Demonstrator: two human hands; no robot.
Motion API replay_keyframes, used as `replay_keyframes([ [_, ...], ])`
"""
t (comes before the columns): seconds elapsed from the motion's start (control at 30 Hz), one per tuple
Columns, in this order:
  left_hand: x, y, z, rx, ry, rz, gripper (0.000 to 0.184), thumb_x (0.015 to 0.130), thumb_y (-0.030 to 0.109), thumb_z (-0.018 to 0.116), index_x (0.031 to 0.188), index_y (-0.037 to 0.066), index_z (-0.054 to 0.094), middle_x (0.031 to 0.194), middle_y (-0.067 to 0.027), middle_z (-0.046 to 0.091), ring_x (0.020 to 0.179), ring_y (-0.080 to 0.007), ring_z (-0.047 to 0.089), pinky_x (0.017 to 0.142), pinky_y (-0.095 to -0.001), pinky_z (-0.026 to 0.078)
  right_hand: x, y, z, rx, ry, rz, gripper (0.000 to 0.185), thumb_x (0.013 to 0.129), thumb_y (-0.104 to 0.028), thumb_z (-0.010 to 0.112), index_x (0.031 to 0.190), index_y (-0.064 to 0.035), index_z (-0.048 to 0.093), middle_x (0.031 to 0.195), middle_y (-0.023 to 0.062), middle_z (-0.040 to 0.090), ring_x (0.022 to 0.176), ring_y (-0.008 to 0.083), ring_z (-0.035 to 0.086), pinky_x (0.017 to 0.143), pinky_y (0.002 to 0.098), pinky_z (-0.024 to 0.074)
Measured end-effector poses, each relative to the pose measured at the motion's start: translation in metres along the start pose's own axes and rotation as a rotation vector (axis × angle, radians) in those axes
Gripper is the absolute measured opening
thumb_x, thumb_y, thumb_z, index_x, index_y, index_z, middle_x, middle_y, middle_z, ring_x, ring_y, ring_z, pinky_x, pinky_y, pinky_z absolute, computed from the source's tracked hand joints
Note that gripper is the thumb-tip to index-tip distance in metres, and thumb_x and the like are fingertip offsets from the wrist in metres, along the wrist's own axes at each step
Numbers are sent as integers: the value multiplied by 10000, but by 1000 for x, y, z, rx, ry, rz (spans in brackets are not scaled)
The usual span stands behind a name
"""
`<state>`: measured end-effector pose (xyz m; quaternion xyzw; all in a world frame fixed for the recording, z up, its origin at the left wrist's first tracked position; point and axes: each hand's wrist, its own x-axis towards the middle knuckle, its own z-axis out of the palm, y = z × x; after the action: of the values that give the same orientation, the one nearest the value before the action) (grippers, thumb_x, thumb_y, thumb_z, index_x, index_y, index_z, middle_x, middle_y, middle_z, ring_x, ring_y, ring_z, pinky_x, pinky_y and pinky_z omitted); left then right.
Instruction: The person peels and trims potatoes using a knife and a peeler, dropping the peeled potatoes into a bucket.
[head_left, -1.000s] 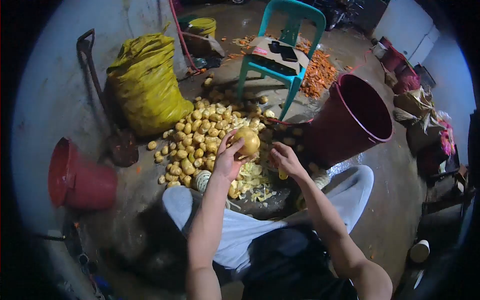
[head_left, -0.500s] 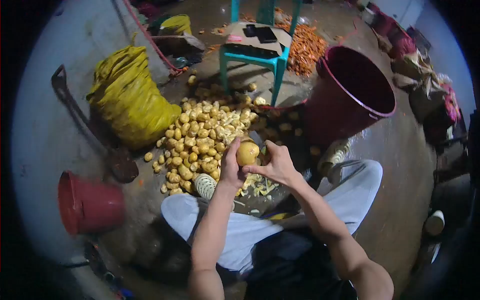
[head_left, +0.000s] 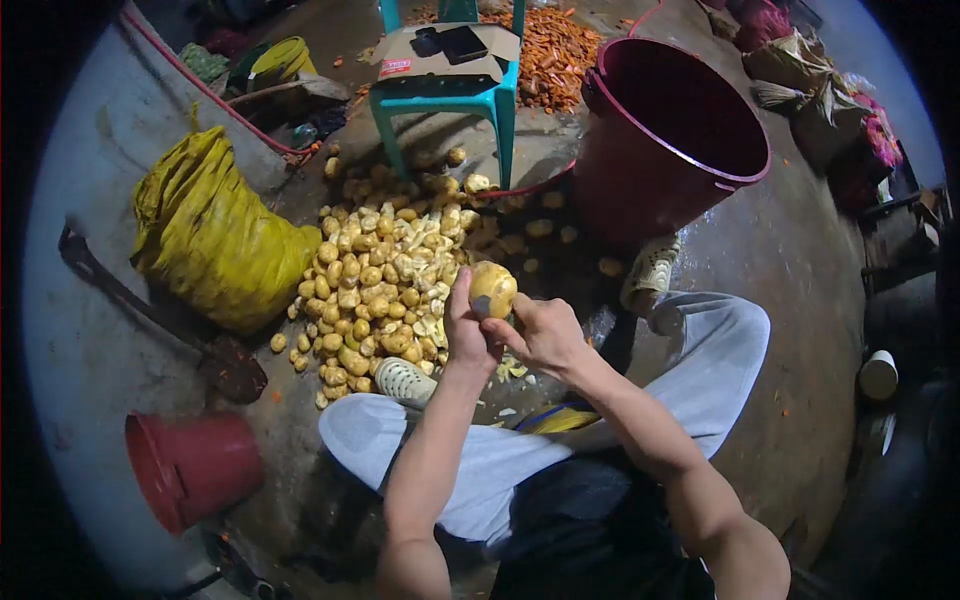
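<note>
A round yellow-brown potato (head_left: 493,288) is held up in front of my crossed legs. My left hand (head_left: 470,325) grips it from the left and below. Close against its lower right side is my right hand (head_left: 540,332), its fingers curled and its thumb at the potato's underside. A small grey patch shows at the potato's lower left. Whatever my right fingers hold is too hidden to name. Behind my hands, a heap of potatoes (head_left: 370,270) with pale peelings lies on the wet floor.
A large dark red bin (head_left: 625,150) stands beyond my right foot. Leftward are a yellow sack (head_left: 215,235), a shovel (head_left: 230,370) and a red bucket (head_left: 215,465). A teal chair (head_left: 505,110) bearing cardboard and dark devices stands before an orange pile (head_left: 550,55).
My right hand has come leftward from apart to close against the potato. The potato has turned, showing a grey patch. The view has shifted, bringing the bin and chair lower and further left.
</note>
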<state>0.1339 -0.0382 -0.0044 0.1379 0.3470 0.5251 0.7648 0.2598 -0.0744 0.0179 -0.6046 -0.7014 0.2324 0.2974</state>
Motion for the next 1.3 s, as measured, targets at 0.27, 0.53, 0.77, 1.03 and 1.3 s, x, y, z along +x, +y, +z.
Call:
replay_keyframes([
  [0.27,-6,18,-1,-50,-165,-133,424,959,434,518,1176,73,566,1107,-74,632,1050,-205,611,899,-372,509,8,15,-20,468,-147,139,483,924,-461,603,790,4,602,542,129,506,506,180,512,516,382,436],
  [0.53,-20,31,-12,32,-497,0,693,764,190,773,1316,68,371,1310,-161,487,1185,-343,550,901,-464,568,7,26,-32,909,-260,270,522,930,-496,593,756,-5,566,593,-49,434,555,65,382,479,273,323],
  [0.77,-23,25,-3,145,-511,25,956,671,361,876,1377,-38,369,1286,-155,531,1159,-278,577,978,-400,496,7,19,-32,483,-130,52,727,534,-535,898,928,21,645,716,12,584,665,88,497,602,266,431],
  [1.03,-21,33,-10,254,-532,40,845,662,212,870,1323,-84,434,1225,-143,577,1134,-222,585,1014,-335,451,8,8,-41,418,-128,46,734,548,-531,877,953,39,654,726,70,645,646,108,571,617,289,482],
  [1.3,-23,34,-8,294,-545,100,886,658,285,889,1319,-92,437,1223,-140,581,1133,-213,586,1003,-328,459,10,7,-38,459,-114,2,725,554,-523,873,957,40,656,736,90,661,657,119,600,628,294,498],
])
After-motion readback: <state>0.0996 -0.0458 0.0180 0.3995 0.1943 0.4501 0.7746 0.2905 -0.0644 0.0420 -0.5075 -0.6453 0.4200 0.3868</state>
